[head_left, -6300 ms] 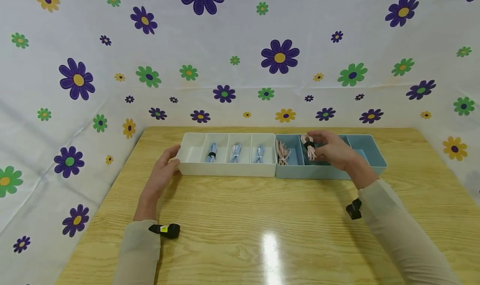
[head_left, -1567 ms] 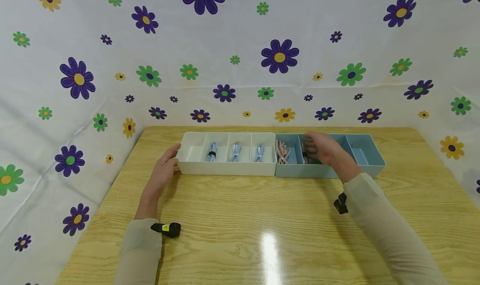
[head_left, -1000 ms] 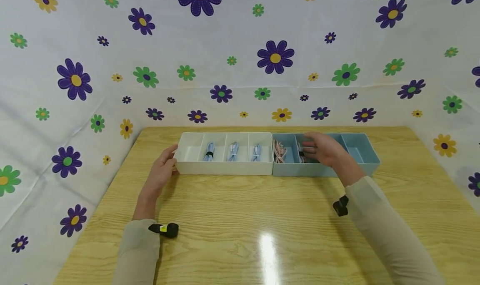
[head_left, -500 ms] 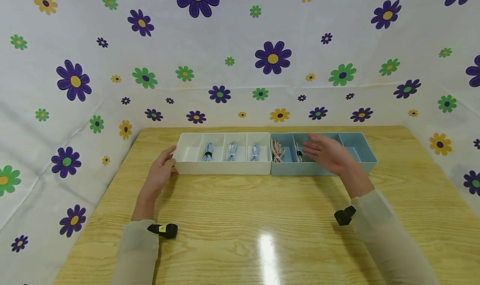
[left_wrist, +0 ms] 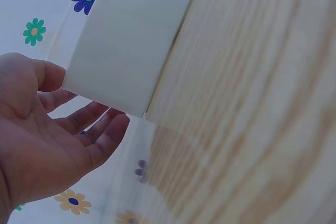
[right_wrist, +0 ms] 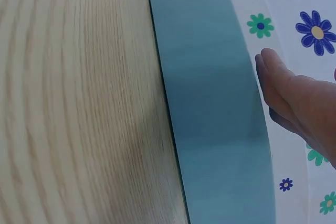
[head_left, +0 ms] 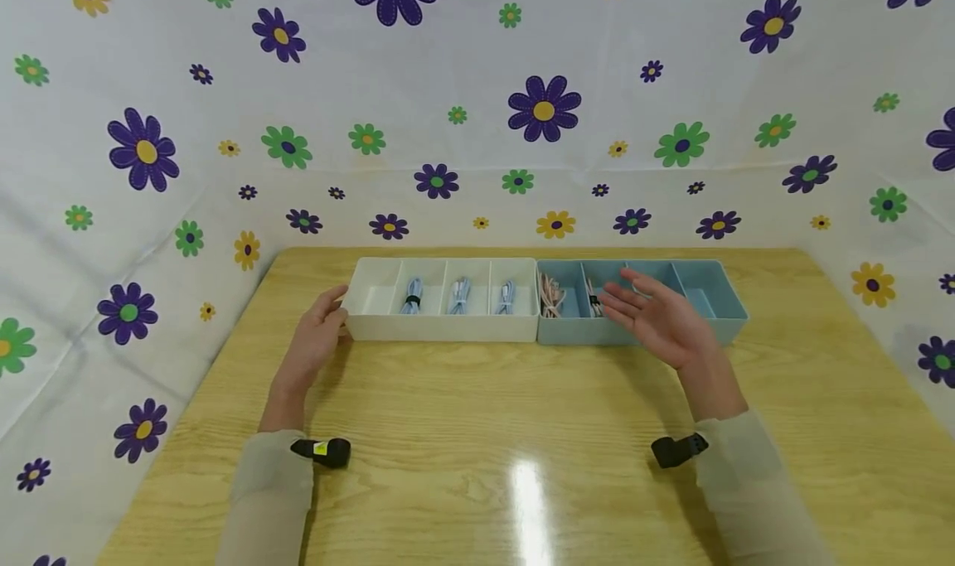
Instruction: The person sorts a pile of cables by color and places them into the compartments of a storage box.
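Observation:
My left hand (head_left: pixel 309 342) rests at the left end of a white divided box (head_left: pixel 440 328), fingers loosely bent. In the left wrist view its thumb and fingertips meet that end wall. Over the front rim of the blue divided box (head_left: pixel 597 331), my right hand (head_left: pixel 667 321) is held with spread fingers and nothing in it. A pink cable bundle with a black strap (head_left: pixel 593 301) lies in the second blue compartment, partly behind those fingertips. Another pink cable bundle (head_left: pixel 552 297) fills the first. Light blue cable bundles (head_left: pixel 460 295) sit in three white compartments.
The boxes stand end to end near the back of the wooden table (head_left: pixel 448 433). Behind and beside it hangs a white cloth with flower prints (head_left: pixel 477 69). The blue box's rightmost compartment (head_left: pixel 705 288) shows its bare floor.
Earlier my right hand held the black-strapped pink cable bundle over the second blue compartment. Now the bundle lies inside; the hand has let go, drawn back toward me and turned its palm upward.

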Motion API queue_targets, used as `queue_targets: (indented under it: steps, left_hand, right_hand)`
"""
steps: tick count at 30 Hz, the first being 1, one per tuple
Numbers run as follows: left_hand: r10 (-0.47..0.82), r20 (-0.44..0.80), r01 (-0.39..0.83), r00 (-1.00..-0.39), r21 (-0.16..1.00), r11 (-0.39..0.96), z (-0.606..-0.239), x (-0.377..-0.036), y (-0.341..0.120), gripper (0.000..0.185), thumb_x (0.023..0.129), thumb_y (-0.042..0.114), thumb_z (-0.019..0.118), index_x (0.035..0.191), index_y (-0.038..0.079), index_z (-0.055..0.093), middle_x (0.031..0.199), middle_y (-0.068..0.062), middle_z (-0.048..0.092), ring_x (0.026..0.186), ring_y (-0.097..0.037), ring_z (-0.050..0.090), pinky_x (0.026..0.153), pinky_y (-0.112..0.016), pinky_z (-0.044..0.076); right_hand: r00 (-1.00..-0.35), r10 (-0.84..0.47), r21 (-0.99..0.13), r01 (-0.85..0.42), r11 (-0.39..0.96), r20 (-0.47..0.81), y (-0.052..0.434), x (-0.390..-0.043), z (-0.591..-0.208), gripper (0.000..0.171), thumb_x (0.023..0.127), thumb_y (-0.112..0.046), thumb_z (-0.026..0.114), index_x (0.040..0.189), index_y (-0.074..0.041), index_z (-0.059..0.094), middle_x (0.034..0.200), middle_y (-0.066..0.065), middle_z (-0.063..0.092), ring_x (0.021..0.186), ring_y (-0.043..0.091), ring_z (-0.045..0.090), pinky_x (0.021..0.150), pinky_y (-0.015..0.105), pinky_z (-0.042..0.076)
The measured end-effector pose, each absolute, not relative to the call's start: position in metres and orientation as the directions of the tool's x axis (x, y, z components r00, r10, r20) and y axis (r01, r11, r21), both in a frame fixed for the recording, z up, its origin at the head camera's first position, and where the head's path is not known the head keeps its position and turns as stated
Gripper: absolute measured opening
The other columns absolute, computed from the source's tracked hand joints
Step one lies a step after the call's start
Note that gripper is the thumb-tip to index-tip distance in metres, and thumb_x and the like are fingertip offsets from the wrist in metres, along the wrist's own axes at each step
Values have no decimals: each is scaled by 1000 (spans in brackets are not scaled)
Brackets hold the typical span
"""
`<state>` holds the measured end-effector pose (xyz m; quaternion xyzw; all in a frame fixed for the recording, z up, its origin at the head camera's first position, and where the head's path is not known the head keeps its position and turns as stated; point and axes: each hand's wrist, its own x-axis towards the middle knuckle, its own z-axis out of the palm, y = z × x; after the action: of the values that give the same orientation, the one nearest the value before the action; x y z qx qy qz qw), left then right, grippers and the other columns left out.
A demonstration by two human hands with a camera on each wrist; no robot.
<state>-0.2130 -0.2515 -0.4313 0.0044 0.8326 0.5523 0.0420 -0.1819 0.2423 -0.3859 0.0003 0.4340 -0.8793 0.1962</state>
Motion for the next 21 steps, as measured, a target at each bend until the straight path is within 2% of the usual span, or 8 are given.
queue_targets:
  steps: [2,4,8,11,16,21]
  left_hand:
    - [55,-67,-41,-996,921,387,-431,-214,-251,54,108,25,29,160,11,18,156,-23,31,133,-38,39,100,-50,43]
    - [57,-69,-42,-996,924,380,-431,-214,-251,54,108,24,29,159,10,18,156,-23,31,134,-38,39,101,-50,42]
    - [58,-71,-44,-996,925,376,-430,-214,-248,54,108,22,29,159,7,18,156,-23,32,134,-38,39,102,-52,41]
    - [57,-67,-40,-996,923,382,-431,-214,-245,54,108,22,30,159,7,19,155,-24,32,135,-39,39,101,-53,42]
    - [53,-60,-34,-997,916,399,-430,-215,-241,53,107,21,32,158,6,22,154,-24,35,133,-39,41,99,-51,43]
    - [48,-70,-42,-996,903,428,-425,-218,-238,54,106,21,35,157,6,24,152,-24,36,126,-38,46,97,-49,44]
  right_hand:
    - [-925,-348,-757,336,-561,-152,242,-179,-385,68,107,-24,40,159,-12,-3,163,17,-4,152,35,4,120,37,14]
    - [-928,-345,-749,327,-576,-140,242,-175,-385,60,108,-23,39,157,-13,7,161,17,2,151,35,5,119,36,18]
    - [-930,-349,-713,322,-622,-115,244,-167,-385,34,108,-23,38,140,-13,34,152,13,18,150,36,8,115,36,28]
    - [-929,-358,-698,319,-641,-95,247,-163,-386,26,108,-21,37,132,-12,44,146,12,26,147,35,15,112,36,37]
    - [-933,-352,-701,300,-647,-75,254,-159,-385,25,108,-19,38,130,-11,47,140,12,38,137,32,35,106,35,44]
    - [-934,-354,-709,286,-644,-55,257,-157,-381,26,108,-17,37,132,-11,45,138,12,40,132,29,40,106,35,44]
